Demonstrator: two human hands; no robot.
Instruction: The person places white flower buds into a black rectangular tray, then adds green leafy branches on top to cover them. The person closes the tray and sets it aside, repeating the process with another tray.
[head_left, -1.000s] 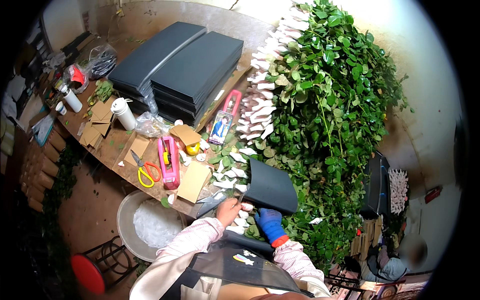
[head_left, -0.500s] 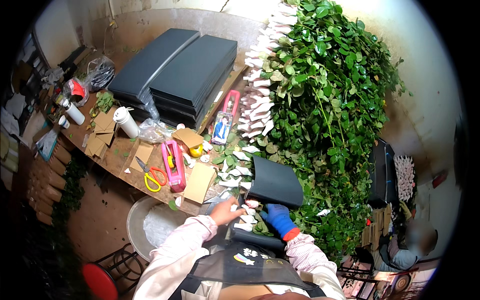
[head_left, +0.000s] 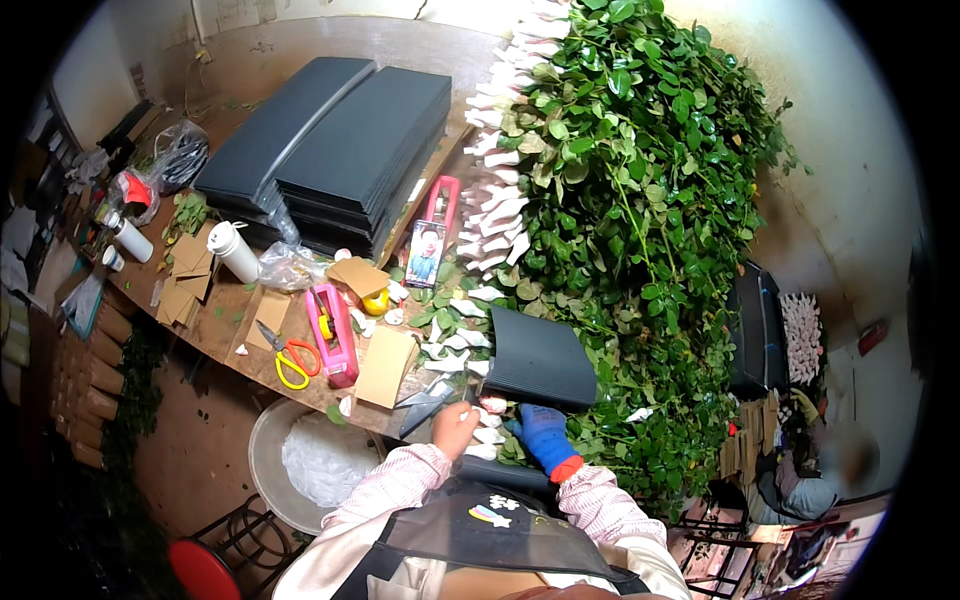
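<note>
My bare left hand (head_left: 455, 425) is curled at the bench's near edge, with something small and white at its fingertips. My right hand (head_left: 543, 437), in a blue glove, lies just right of it among white-wrapped stem ends (head_left: 488, 436). Right above both hands a dark ribbed sheet (head_left: 540, 358) lies over the leafy cuttings. Whether the glove grips anything is hidden. A long row of white-wrapped cuttings (head_left: 497, 190) runs up the edge of the big green leaf heap (head_left: 640, 200).
The wooden bench (head_left: 225, 325) carries stacked dark sheets (head_left: 340, 150), a pink tape dispenser (head_left: 333, 335), yellow-handled scissors (head_left: 290, 362), cardboard pieces (head_left: 385, 365), a white bottle (head_left: 235, 250) and a pink packet (head_left: 432, 230). A metal basin (head_left: 300, 460) stands below. Another person (head_left: 820, 470) crouches at right.
The view shifts slightly. Both hands and the dark sheet stay in about the same place.
</note>
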